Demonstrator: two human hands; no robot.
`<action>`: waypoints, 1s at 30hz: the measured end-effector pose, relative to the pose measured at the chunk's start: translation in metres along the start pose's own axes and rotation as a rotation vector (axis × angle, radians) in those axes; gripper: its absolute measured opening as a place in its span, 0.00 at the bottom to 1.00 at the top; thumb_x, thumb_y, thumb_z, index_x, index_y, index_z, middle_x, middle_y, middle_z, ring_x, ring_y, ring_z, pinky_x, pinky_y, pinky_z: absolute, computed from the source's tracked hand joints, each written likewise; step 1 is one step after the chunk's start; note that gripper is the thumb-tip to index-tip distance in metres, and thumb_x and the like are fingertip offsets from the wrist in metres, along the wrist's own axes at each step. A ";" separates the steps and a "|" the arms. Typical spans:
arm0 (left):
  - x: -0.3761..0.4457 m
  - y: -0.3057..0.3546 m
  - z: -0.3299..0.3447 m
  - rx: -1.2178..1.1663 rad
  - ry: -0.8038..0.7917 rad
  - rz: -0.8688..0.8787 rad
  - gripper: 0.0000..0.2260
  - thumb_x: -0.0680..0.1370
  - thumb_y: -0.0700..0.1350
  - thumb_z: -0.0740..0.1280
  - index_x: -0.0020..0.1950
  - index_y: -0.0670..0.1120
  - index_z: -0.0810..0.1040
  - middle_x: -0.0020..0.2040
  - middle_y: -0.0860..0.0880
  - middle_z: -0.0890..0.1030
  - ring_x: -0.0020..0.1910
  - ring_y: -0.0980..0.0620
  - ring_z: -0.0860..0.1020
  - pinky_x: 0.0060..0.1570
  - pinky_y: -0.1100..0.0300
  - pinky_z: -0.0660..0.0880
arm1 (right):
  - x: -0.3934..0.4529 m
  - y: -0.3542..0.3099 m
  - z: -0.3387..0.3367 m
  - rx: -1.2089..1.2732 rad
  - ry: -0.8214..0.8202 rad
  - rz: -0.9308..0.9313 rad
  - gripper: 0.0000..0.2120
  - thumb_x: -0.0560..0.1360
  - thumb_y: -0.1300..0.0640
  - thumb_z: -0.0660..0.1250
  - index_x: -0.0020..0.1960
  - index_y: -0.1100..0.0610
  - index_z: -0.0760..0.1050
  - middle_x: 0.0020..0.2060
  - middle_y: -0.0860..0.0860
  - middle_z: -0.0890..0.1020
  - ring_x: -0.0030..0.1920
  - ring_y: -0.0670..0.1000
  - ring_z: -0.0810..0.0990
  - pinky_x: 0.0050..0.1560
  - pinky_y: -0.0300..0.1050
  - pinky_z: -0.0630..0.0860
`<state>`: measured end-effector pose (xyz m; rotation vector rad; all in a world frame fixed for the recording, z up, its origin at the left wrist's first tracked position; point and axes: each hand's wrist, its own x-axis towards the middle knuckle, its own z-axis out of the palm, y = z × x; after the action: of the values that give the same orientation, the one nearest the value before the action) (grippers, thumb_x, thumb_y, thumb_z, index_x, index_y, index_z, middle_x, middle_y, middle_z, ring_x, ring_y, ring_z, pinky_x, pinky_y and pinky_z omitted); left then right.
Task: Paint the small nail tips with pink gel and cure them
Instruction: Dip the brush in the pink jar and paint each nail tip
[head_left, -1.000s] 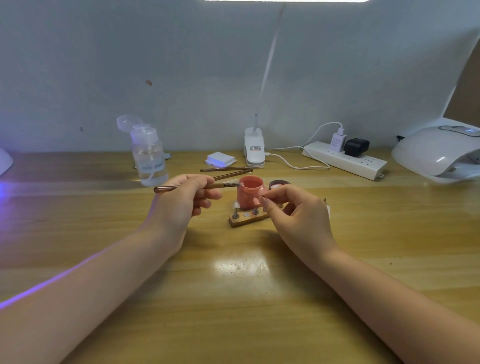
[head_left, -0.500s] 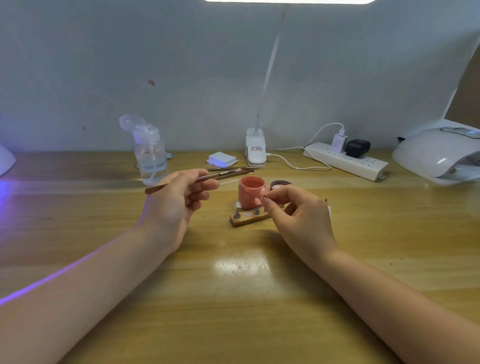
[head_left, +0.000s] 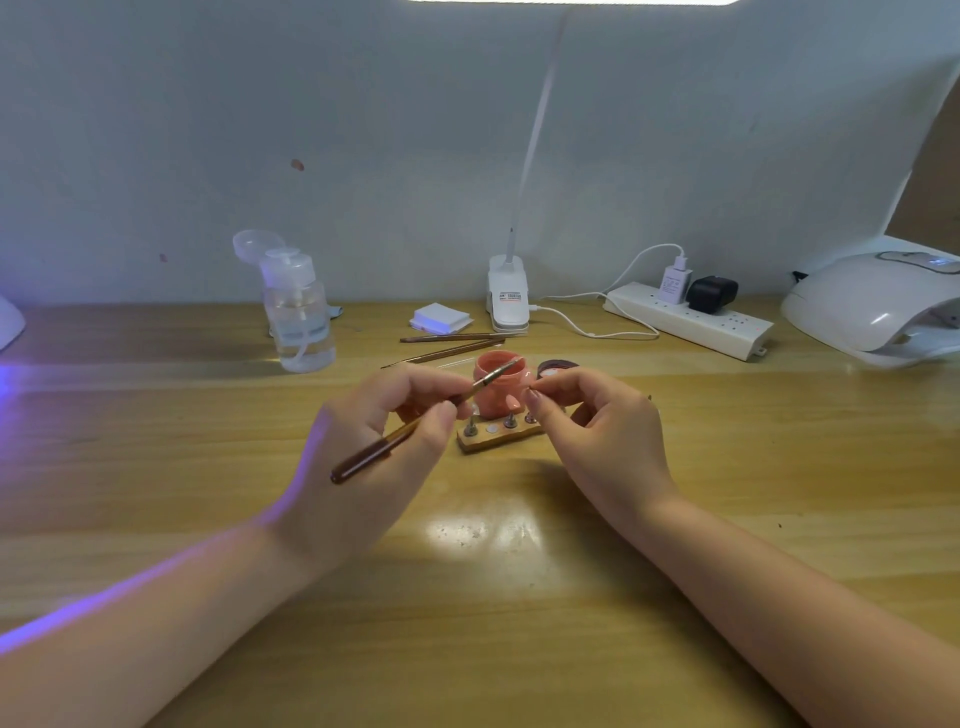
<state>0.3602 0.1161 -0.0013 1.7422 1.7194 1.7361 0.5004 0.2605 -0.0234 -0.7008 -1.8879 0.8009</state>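
Loading gel, I judge: my left hand (head_left: 379, 447) pinches the brush (head_left: 415, 421), bristles over the pink gel jar (head_left: 496, 387) mid-frame, right hand (head_left: 597, 431) pinching something tiny beside the wooden stand (head_left: 498, 439); next, stroke a nail tip.

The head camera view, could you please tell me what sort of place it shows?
Probably a home or small-studio nail-art desk: a white dome-shaped curing lamp at the right, an open pot of pink gel behind a small wooden nail-tip stand, and a clear pump bottle.
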 end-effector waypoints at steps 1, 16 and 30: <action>-0.001 0.001 0.001 0.026 -0.003 0.021 0.10 0.75 0.49 0.64 0.54 0.51 0.81 0.45 0.51 0.84 0.47 0.55 0.80 0.46 0.69 0.73 | 0.000 0.000 0.000 0.003 0.004 -0.004 0.04 0.72 0.56 0.73 0.42 0.47 0.81 0.36 0.42 0.82 0.31 0.42 0.74 0.36 0.40 0.72; -0.003 0.002 0.006 0.106 0.003 0.071 0.09 0.76 0.48 0.65 0.55 0.50 0.81 0.46 0.54 0.84 0.49 0.54 0.81 0.47 0.66 0.74 | 0.000 0.001 0.001 0.009 0.001 -0.038 0.05 0.72 0.57 0.73 0.42 0.47 0.81 0.35 0.40 0.82 0.29 0.43 0.72 0.33 0.37 0.69; -0.004 0.002 0.008 0.095 0.010 0.066 0.09 0.77 0.47 0.66 0.55 0.51 0.81 0.47 0.54 0.84 0.50 0.53 0.81 0.48 0.62 0.76 | -0.001 0.000 0.000 0.002 0.000 -0.044 0.04 0.73 0.57 0.73 0.43 0.48 0.81 0.35 0.41 0.82 0.29 0.45 0.72 0.34 0.40 0.72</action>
<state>0.3682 0.1169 -0.0045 1.8517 1.7963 1.7189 0.5007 0.2598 -0.0236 -0.6556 -1.8962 0.7743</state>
